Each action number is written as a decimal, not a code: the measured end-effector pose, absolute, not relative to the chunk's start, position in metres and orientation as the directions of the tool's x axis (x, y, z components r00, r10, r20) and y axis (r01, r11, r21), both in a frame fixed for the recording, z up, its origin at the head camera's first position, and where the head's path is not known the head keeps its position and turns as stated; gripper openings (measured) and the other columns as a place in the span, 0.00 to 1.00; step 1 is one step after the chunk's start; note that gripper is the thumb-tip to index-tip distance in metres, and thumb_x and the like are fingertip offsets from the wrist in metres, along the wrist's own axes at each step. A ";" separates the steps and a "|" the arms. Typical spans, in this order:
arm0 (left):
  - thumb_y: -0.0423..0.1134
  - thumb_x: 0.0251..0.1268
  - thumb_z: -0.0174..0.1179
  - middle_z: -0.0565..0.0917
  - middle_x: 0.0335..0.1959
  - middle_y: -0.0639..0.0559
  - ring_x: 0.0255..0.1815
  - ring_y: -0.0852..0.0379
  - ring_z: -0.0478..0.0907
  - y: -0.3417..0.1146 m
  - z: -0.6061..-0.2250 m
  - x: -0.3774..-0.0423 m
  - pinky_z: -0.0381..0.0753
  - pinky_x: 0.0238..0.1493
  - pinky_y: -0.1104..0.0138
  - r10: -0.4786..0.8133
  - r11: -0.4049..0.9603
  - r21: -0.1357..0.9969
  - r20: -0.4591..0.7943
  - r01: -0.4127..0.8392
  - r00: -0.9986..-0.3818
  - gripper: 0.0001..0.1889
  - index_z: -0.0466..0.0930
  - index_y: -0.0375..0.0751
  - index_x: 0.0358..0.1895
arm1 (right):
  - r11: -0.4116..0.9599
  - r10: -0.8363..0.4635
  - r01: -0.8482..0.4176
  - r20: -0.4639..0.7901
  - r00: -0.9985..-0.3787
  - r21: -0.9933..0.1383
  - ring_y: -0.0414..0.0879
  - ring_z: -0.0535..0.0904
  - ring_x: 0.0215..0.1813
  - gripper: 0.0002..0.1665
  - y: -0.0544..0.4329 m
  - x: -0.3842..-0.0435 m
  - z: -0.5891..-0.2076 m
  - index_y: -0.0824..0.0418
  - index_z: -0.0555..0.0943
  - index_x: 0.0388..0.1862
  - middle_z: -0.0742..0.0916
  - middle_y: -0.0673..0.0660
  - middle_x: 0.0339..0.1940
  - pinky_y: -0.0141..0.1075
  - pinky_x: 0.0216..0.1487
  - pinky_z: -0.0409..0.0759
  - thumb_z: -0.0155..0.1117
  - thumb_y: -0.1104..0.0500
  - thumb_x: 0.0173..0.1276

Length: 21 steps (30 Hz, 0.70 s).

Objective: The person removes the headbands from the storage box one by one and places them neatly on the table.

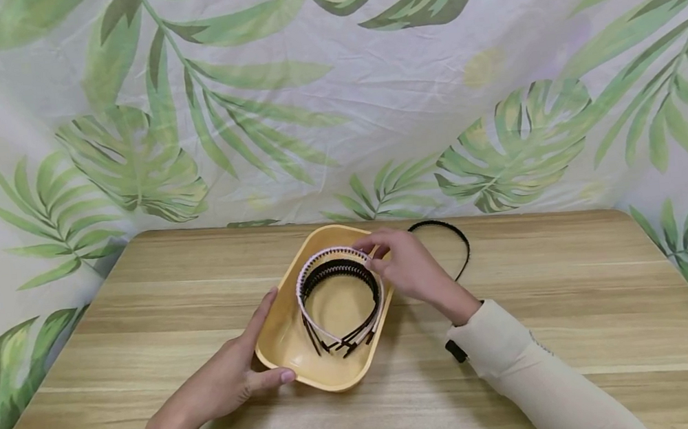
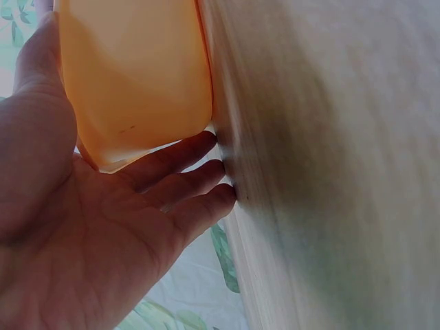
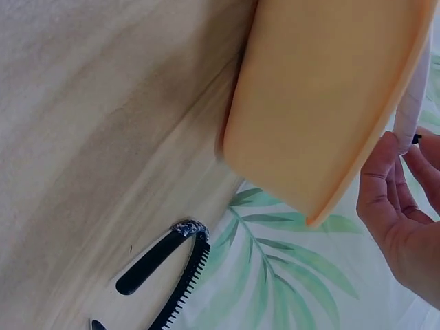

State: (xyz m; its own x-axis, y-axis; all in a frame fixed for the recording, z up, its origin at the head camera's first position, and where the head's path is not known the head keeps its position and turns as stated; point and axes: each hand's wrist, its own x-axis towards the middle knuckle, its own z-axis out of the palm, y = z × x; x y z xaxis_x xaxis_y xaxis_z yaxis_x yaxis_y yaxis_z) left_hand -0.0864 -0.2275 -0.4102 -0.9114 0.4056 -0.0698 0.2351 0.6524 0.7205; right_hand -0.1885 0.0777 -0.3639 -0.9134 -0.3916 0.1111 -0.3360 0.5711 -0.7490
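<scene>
A yellow plastic bin (image 1: 281, 338) sits on the table, with a white toothed headband (image 1: 299, 296) and black toothed headbands (image 1: 335, 266) grouped in it, their ends crossing towards the near side. My left hand (image 1: 229, 377) rests against the bin's near left corner, thumb along the near wall and fairly straight fingers along the left side; in the left wrist view its fingertips (image 2: 223, 196) touch the tabletop. Over the bin's right rim, my right hand (image 1: 407, 263) pinches the white headband between thumb and fingers, as the right wrist view also shows.
Behind my right hand, another black headband (image 1: 466, 241) lies on the wooden table (image 1: 576, 302); its comb teeth show in the right wrist view. A leaf-patterned cloth (image 1: 383, 100) hangs along the table's back edge.
</scene>
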 end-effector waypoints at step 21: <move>0.59 0.63 0.72 0.70 0.76 0.29 0.67 0.45 0.78 -0.227 -0.409 -0.087 0.71 0.70 0.41 0.405 0.657 0.719 -0.084 0.226 -0.910 0.63 0.29 0.59 0.87 | 0.575 -0.334 -0.301 0.118 -0.935 -0.761 0.54 0.85 0.52 0.18 0.105 -0.199 -0.342 0.60 0.88 0.60 0.89 0.58 0.55 0.38 0.42 0.81 0.65 0.69 0.74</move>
State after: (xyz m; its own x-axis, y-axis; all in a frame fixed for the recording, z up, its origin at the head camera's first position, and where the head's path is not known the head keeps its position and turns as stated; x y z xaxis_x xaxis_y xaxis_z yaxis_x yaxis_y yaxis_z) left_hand -0.0872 -0.2273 -0.4093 -0.9104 0.4051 -0.0844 0.2259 0.6574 0.7189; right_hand -0.1994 0.1047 -0.3425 -0.9352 -0.3337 0.1184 -0.3015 0.5751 -0.7605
